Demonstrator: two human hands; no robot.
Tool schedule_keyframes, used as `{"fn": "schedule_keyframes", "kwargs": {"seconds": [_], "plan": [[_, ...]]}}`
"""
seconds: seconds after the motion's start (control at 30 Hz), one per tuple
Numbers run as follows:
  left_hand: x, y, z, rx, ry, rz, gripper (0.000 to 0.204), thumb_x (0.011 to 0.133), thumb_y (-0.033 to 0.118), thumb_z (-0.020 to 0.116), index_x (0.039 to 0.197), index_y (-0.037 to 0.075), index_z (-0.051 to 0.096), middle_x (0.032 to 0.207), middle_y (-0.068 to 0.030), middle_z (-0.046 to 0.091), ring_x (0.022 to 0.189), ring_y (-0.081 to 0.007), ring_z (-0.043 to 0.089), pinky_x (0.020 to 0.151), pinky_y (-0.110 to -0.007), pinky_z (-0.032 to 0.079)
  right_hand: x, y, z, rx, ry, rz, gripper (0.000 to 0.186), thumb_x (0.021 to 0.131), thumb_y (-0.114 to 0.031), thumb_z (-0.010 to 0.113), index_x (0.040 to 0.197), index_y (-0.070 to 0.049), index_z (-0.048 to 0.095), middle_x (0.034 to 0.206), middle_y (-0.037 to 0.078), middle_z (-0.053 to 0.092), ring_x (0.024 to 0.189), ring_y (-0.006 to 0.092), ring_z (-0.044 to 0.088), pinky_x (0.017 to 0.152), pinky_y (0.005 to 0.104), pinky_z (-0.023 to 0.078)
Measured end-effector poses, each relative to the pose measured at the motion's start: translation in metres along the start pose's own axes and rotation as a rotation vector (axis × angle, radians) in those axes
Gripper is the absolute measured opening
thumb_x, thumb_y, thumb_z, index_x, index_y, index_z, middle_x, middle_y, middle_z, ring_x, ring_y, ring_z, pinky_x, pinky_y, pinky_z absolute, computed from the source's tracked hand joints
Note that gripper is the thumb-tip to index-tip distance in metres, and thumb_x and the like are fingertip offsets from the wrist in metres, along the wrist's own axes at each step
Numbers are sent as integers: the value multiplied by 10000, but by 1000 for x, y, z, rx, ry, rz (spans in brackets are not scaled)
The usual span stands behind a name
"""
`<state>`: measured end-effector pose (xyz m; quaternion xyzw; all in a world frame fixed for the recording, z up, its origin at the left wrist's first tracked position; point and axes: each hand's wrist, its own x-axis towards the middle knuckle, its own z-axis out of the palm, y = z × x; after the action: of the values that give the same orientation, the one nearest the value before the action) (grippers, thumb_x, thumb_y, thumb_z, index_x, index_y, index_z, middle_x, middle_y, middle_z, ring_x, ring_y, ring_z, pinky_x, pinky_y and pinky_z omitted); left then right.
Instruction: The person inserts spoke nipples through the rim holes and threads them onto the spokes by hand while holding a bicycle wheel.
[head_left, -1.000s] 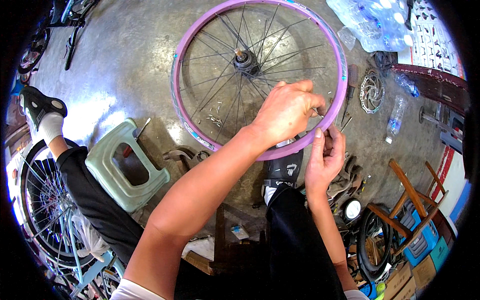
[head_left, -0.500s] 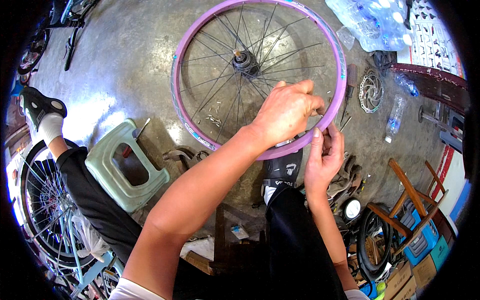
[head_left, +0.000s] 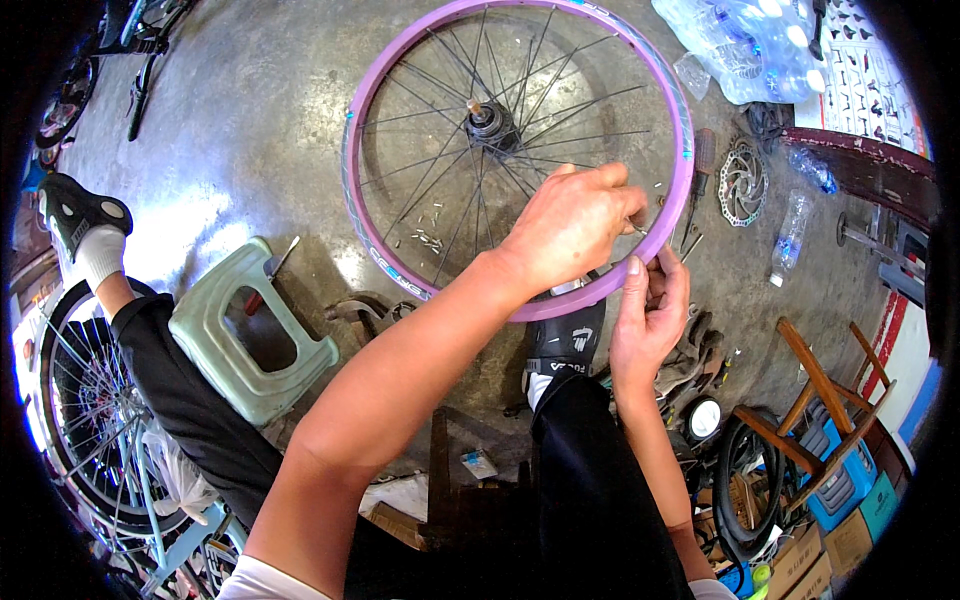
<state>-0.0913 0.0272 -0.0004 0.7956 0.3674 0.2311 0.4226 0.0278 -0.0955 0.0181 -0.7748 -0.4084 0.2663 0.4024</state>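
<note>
A purple wheel rim [head_left: 362, 210] lies before me, with thin dark spokes [head_left: 408, 186] running out from a black hub [head_left: 490, 126]. Many of the spoke ends stop short of the rim. My left hand [head_left: 575, 222] reaches over the lower right of the wheel, its fingers pinched round a thin spoke end close to the rim's inner side. Against the outer edge just below, my right hand [head_left: 648, 325] grips the rim, thumb tip on it and fingers curled, partly hidden. Small silvery spoke nipples [head_left: 428, 240] are scattered on the floor inside the wheel.
A pale green plastic stool [head_left: 225, 330] lies left, a screwdriver [head_left: 272, 275] beside it. Right of the rim are a brake disc [head_left: 743, 183], a dark-handled tool [head_left: 704, 150] and a plastic bottle [head_left: 790, 240]. A wooden frame [head_left: 815, 380] stands farther right. My shoe [head_left: 563, 345] is under the rim.
My left hand has shifted very slightly by the rim, and a bit of thin metal now shows at its fingertips. My right hand keeps its hold; the wheel has hardly moved.
</note>
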Motion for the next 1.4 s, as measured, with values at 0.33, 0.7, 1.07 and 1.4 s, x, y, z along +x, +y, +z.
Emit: {"fn": "schedule_keyframes", "kwargs": {"seconds": [0.33, 0.7, 1.07, 1.4], "plan": [[0, -2, 2, -77, 46, 20, 64, 840, 131, 706, 884, 86, 720, 870, -89, 616, 872, -322, 657, 782, -451, 501, 0, -5, -2, -55, -19, -15, 290, 999, -96, 646, 1245, 49, 594, 1058, 106, 600, 928, 181, 634, 840, 329, 534], [1, -1, 0, -66, 61, 62, 89, 848, 154, 717, 921, 119, 754, 829, -78, 591, 834, -310, 648, 746, -437, 495, 3, -7, -4, -69, -32, -10, 322, 998, -106, 644, 1275, 47, 586, 1073, 125, 595, 961, 214, 649, 871, 347, 545], [-3, -1, 2, 18, 27, 84, 112, 853, 153, 702, 947, 119, 753, 881, -61, 590, 871, -291, 648, 783, -431, 484, 1, -7, -5, -159, -48, -66, 360, 997, -106, 644, 1309, 52, 561, 1092, 148, 569, 977, 244, 636, 874, 362, 542], [1, 4, -1, 9, -13, 45, 128, 857, 139, 684, 974, 95, 712, 908, -98, 576, 860, -341, 637, 792, -462, 487, 2, -6, -4, -148, -46, -78, 374, 988, -86, 644, 1326, 45, 554, 1130, 150, 562, 983, 245, 635, 878, 368, 537]]}}
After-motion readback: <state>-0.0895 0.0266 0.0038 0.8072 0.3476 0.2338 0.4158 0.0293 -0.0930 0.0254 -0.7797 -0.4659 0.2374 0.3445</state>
